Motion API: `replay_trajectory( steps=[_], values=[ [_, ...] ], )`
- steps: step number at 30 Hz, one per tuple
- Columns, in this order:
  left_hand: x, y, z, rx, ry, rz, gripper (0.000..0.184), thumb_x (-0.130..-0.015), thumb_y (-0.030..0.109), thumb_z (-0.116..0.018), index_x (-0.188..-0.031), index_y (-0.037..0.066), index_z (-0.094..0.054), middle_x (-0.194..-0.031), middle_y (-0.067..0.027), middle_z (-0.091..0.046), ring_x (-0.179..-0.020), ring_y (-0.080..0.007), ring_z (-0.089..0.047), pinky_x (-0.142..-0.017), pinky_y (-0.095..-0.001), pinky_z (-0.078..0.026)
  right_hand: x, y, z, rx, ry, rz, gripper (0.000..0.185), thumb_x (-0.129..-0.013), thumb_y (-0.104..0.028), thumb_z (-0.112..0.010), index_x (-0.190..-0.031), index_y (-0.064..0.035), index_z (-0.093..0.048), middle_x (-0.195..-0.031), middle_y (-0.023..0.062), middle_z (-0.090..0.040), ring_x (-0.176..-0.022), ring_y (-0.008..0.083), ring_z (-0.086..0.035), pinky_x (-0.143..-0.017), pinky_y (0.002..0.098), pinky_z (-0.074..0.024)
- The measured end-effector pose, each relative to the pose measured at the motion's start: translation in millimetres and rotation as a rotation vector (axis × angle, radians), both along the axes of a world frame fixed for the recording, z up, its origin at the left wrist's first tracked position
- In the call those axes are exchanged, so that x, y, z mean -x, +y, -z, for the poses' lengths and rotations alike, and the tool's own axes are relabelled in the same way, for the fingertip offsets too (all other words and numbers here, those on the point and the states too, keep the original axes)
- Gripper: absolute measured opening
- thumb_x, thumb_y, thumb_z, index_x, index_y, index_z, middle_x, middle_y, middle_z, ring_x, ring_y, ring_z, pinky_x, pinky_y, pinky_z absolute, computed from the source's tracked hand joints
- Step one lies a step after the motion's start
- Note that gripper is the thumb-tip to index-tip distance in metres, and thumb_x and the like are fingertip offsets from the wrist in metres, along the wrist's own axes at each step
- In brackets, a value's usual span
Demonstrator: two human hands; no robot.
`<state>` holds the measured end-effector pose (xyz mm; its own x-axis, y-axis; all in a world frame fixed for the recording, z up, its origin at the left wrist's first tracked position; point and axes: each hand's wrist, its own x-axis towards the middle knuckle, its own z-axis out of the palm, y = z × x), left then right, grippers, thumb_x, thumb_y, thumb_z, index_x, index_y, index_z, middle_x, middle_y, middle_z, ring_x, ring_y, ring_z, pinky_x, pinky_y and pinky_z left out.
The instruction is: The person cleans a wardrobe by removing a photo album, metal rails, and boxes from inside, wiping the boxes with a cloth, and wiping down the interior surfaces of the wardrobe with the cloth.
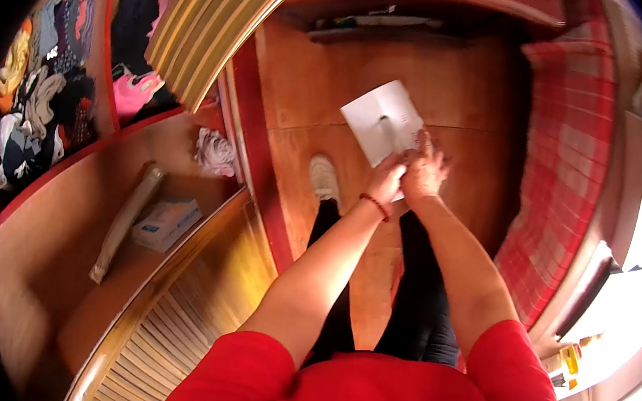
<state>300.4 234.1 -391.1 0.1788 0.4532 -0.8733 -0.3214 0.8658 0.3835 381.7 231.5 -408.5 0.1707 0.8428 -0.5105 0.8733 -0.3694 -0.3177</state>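
Note:
A white sheet with a dark, blurred printed mark is in front of me, over the floor. I cannot tell whether it is one leaf or a folded piece. My left hand, with a red bead bracelet at the wrist, is closed at the sheet's near edge. Right beside it, touching or nearly so, my right hand has its fingers stretched out and apart along the sheet's right edge. Motion blurs these fingertips, and the hands hide the sheet's near corner.
On the left, a louvered door stands open before a cupboard holding piled clothes, a long wrapped roll and a box. Red checked cloth hangs along the right. My shoe rests on the wooden floor.

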Motion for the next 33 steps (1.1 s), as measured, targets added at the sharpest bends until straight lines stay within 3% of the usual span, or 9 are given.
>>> replay_trajectory(
  steps=[4,7,9,17,23,25,27,31,33],
  values=[
    [23,-7,28,0.143,-0.020,0.026,0.024,-0.084,0.022,-0.046,-0.106,0.016,-0.053,-0.098,0.0000,-0.055,-0.083,-0.0113,-0.050,-0.069,-0.0306,-0.042,13,1,15,0.195,-0.080,-0.070,0.027,-0.070,-0.023,-0.060,-0.093,-0.0103,-0.063,-0.135,0.0048,-0.030,-0.120,0.0306,-0.031,-0.096,0.0629,-0.0140],
    [46,-15,26,0.119,0.045,0.255,0.023,-0.081,0.017,-0.049,-0.102,0.014,-0.058,-0.077,0.0047,-0.054,-0.067,-0.0069,-0.049,-0.053,-0.0224,-0.040,22,-10,23,0.226,-0.093,-0.057,0.029,-0.070,-0.020,-0.059,-0.096,-0.0072,-0.060,-0.132,0.0116,-0.032,-0.120,0.0322,-0.030,-0.096,0.0623,-0.0138],
    [80,-24,48,0.040,0.152,0.437,0.034,-0.082,0.022,-0.051,-0.113,0.008,-0.052,-0.104,-0.0017,-0.055,-0.076,-0.0106,-0.053,-0.059,-0.0254,-0.045,23,-17,26,0.147,-0.111,-0.081,0.030,-0.069,-0.018,-0.058,-0.097,-0.0056,-0.058,-0.131,0.0143,-0.033,-0.120,0.0331,-0.030,-0.096,0.0609,-0.0161],
    [304,8,94,0.208,0.772,-0.300,0.025,-0.082,0.007,-0.048,-0.107,0.006,-0.046,-0.081,-0.0083,-0.050,-0.057,-0.0192,-0.052,-0.056,-0.0381,-0.053,79,-37,24,-0.530,0.242,-0.098,0.030,-0.066,-0.003,-0.054,-0.097,-0.0028,-0.053,-0.108,0.0178,-0.050,-0.098,0.0361,-0.047,-0.082,0.0434,-0.0399],
    [426,20,116,0.244,0.991,-0.417,0.023,-0.079,0.010,-0.054,-0.099,0.016,-0.043,-0.076,-0.0080,-0.048,-0.066,-0.0239,-0.051,-0.063,-0.0501,-0.049,226,-24,37,0.133,0.969,0.041,0.037,-0.072,-0.010,-0.056,-0.108,-0.0009,-0.052,-0.105,0.0211,-0.055,-0.099,0.0318,-0.053,-0.084,0.0368,-0.0429],
    [431,27,103,0.210,1.042,-0.343,0.063,-0.075,0.014,-0.063,-0.126,0.025,-0.028,-0.120,-0.0090,-0.037,-0.094,-0.0336,-0.048,-0.069,-0.0567,-0.046,265,-7,47,0.245,0.990,-0.007,0.041,-0.075,-0.014,-0.056,-0.114,-0.0026,-0.049,-0.109,0.0213,-0.054,-0.103,0.0311,-0.052,-0.086,0.0356,-0.0422],
    [448,38,108,0.294,0.991,-0.271,0.082,-0.072,0.018,-0.069,-0.133,0.031,-0.015,-0.133,-0.0073,-0.025,-0.107,-0.0390,-0.040,-0.071,-0.0613,-0.044,296,6,57,0.365,0.998,-0.055,0.045,-0.077,-0.017,-0.056,-0.120,-0.0043,-0.046,-0.113,0.0216,-0.052,-0.107,0.0304,-0.050,-0.089,0.0344,-0.0414],
    [466,52,130,0.237,0.962,-0.062,0.103,-0.059,0.030,-0.078,-0.137,0.026,-0.011,-0.141,-0.0171,-0.001,-0.124,-0.0363,-0.022,-0.069,-0.0544,-0.051,337,34,70,0.545,1.126,0.046,0.057,-0.080,-0.027,-0.055,-0.129,-0.0068,-0.035,-0.125,0.0196,-0.043,-0.114,0.0290,-0.045,-0.094,0.0342,-0.0372],
    [475,48,146,0.087,0.983,-0.086,0.070,-0.059,0.021,-0.074,-0.122,0.012,-0.042,-0.135,-0.0228,-0.020,-0.110,-0.0352,-0.043,-0.075,-0.0407,-0.049,344,37,72,0.599,1.182,0.159,0.059,-0.083,-0.031,-0.055,-0.135,-0.0197,-0.029,-0.127,0.0084,-0.042,-0.104,0.0166,-0.049,-0.078,0.0321,-0.0443]
  ],
)
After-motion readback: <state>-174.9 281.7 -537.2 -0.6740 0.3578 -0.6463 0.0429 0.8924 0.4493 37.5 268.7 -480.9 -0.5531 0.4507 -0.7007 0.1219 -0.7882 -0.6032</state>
